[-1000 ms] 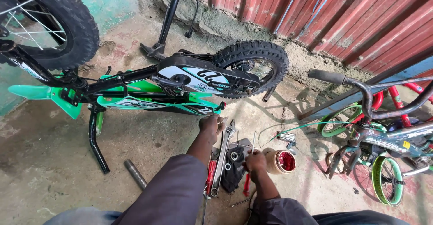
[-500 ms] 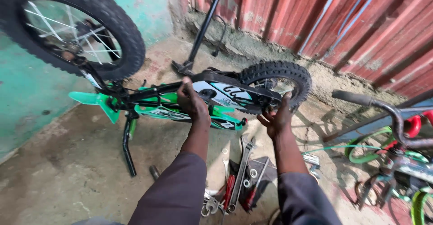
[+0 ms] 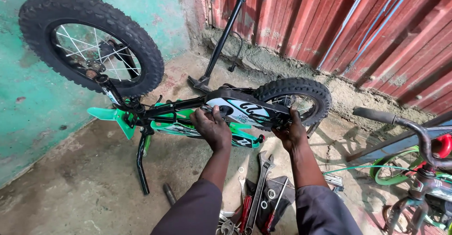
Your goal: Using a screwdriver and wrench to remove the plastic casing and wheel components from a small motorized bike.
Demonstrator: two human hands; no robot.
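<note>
A small green and black children's bicycle [image 3: 183,115] lies upside down on the concrete floor, front wheel [image 3: 89,44] raised at the left, rear wheel [image 3: 294,101] at the right. My left hand [image 3: 212,126] grips the black and white chain guard [image 3: 240,108] near the crank. My right hand [image 3: 292,131] holds the frame at the rear wheel's axle. Both sleeves are dark grey.
Wrenches and a screwdriver [image 3: 256,195] lie on a dark cloth by my knees. A black floor pump [image 3: 221,37] stands against the red corrugated wall [image 3: 358,23]. A teal wall [image 3: 28,103] is at the left. Another bicycle [image 3: 414,169] stands at the right.
Both hands left the tools on the floor and reached up to the upturned bicycle. They now grip the chain guard and the rear axle area. The view has tilted upward.
</note>
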